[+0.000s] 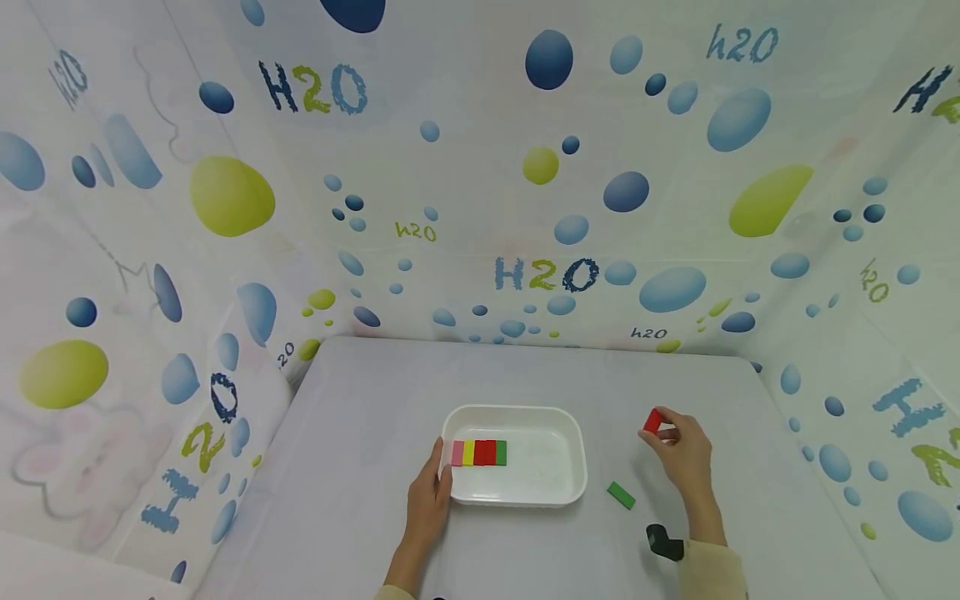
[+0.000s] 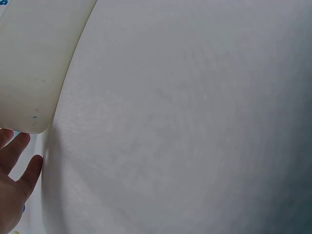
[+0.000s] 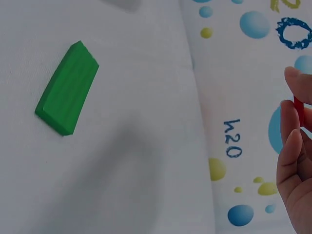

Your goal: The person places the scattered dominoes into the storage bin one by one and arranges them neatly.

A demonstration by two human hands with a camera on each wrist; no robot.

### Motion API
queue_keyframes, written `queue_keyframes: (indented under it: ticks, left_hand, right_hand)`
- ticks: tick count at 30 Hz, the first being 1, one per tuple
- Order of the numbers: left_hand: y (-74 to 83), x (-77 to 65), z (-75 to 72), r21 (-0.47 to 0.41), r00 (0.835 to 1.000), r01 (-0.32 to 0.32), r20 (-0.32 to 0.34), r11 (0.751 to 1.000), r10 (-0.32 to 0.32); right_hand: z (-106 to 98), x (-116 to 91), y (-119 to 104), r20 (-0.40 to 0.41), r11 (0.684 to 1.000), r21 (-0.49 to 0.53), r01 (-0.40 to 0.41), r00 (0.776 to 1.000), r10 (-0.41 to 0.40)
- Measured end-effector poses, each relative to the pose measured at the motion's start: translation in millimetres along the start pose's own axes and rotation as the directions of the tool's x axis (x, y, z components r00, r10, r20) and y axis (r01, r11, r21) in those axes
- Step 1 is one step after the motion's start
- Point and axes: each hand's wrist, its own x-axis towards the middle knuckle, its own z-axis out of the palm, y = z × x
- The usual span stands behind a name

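Note:
My right hand pinches a small red block between thumb and fingers, above the table to the right of the tray. In the right wrist view, only a thin red edge shows between the fingers. My left hand rests its extended fingers against the left end of the white tray. Inside the tray, a row of blocks starts at the left: pink, yellow, red and green. A loose green block lies on the table, nearer to me than the right hand.
The white-covered table meets a curtain-like backdrop printed with bubbles and lettering at the back and sides. A dark object shows beside the right sleeve.

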Motion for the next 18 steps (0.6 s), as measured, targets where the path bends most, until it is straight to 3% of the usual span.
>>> queue_keyframes:
  ticks: [9, 18]
  left_hand:
    - [0.5, -0.3, 0.4, 0.006, 1.000, -0.009, -0.007, 1.000, 0.009]
    - [0.4, -0.1, 0.1, -0.003, 1.000, -0.012, -0.008, 1.000, 0.012]
  right_hand:
    - [12.6, 1.9, -19.4, 0.025, 0.999, 0.038, 0.010, 1.000, -0.011]
    - [27.2, 4.2, -39.8, 0.035, 0.991, 0.108, 0.084, 0.995, -0.088]
